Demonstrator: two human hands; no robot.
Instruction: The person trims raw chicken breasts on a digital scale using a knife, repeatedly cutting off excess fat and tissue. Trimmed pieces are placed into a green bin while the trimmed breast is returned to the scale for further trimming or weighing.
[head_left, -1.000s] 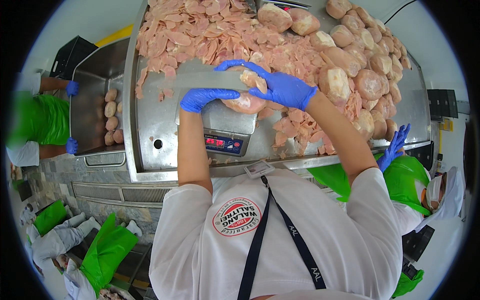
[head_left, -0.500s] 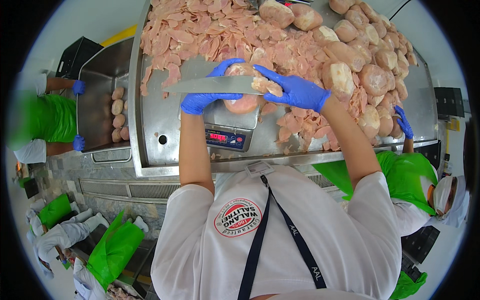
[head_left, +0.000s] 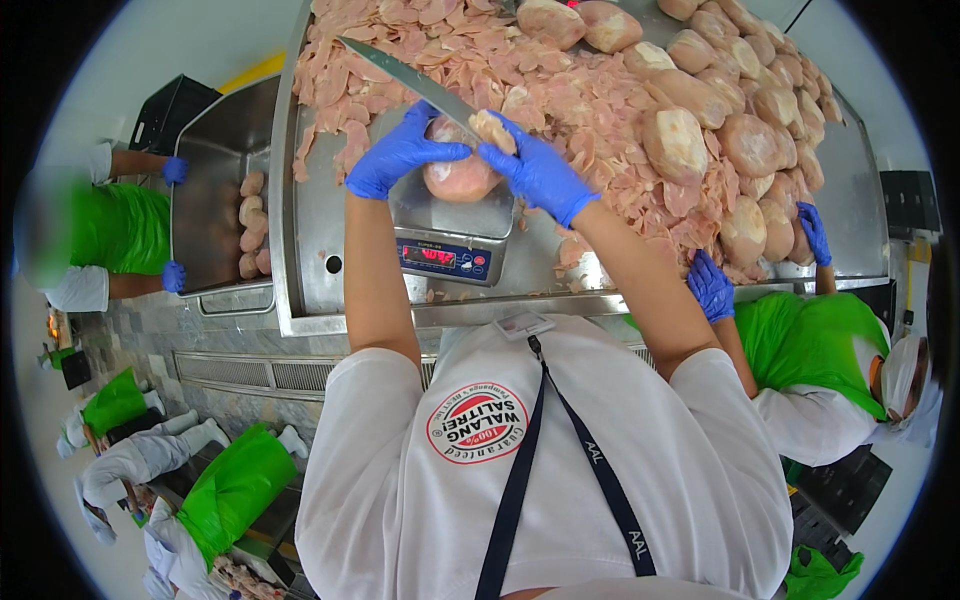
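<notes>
A round pink ham [head_left: 462, 180] sits on the metal platform of a digital scale [head_left: 450, 258] with a red display. My left hand [head_left: 405, 155], in a blue glove, wraps round the ham's left side, thumb across its top. In my right hand [head_left: 540, 175], also gloved in blue, is a long knife [head_left: 400, 72], its blade pointing to the far left over the ham. A pale, lumpy piece [head_left: 492, 132] shows at the handle end by my right fingers; whether it is meat or the handle I cannot tell.
Pale meat slices [head_left: 420, 45] spread across the steel table [head_left: 312, 200], with several whole hams [head_left: 745, 145] piled right. A co-worker's gloved hand [head_left: 712, 285] rests near the pile. At left, another person's hands hold a steel bin [head_left: 205, 215] containing several round pieces.
The knife tip has swung away from me, leaving the blade slanted rather than level. Both my hands and the ham have shifted slightly left. A co-worker's second hand has appeared at right.
</notes>
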